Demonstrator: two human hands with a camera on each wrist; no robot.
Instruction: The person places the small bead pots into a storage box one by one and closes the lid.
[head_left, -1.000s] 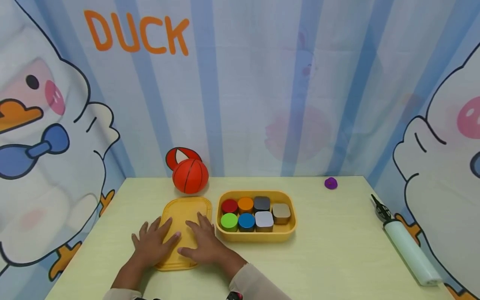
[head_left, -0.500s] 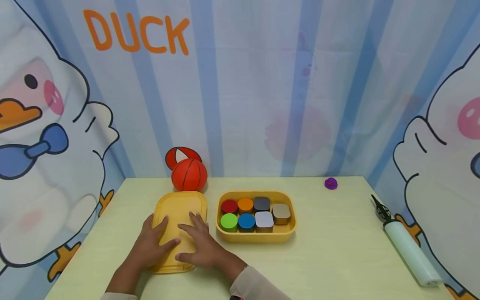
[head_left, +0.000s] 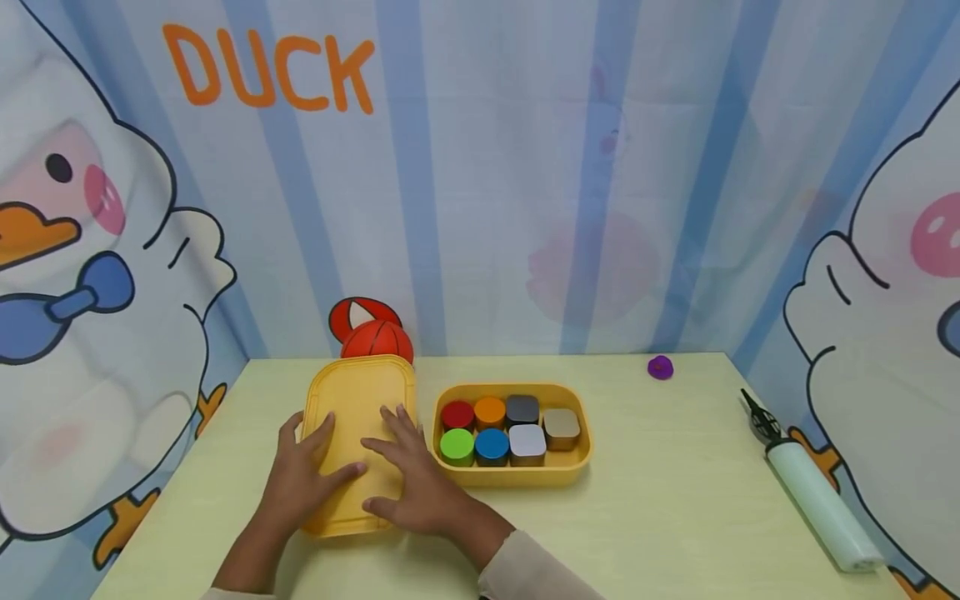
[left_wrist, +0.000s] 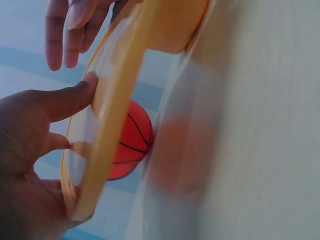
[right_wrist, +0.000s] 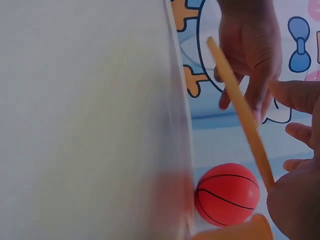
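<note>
A yellow rectangular lid (head_left: pixel 348 417) is raised off the table between my two hands, its far end up in front of the red ball. My left hand (head_left: pixel 296 475) grips its left edge, thumb laid over the top, with fingertips showing below the lid in the right wrist view. At the right edge my right hand (head_left: pixel 420 483) holds it, thumb and fingers spread over the top and the palm against the rim. The matching yellow box (head_left: pixel 517 477) stands just right of the lid, with several round and square lidded pots (head_left: pixel 492 443) in it.
Behind the lid sits a red ball (head_left: pixel 377 337), partly hidden, below a red-and-white cap shape (head_left: pixel 365 314). A small purple piece (head_left: pixel 660 367) lies at the back right. Along the right edge rests a pale green roll (head_left: pixel 823 504) with a black-tipped end.
The lid has come up off the table, its far end rising to cover part of the red ball. My left hand has shifted from lying on the lid to gripping its left edge.
</note>
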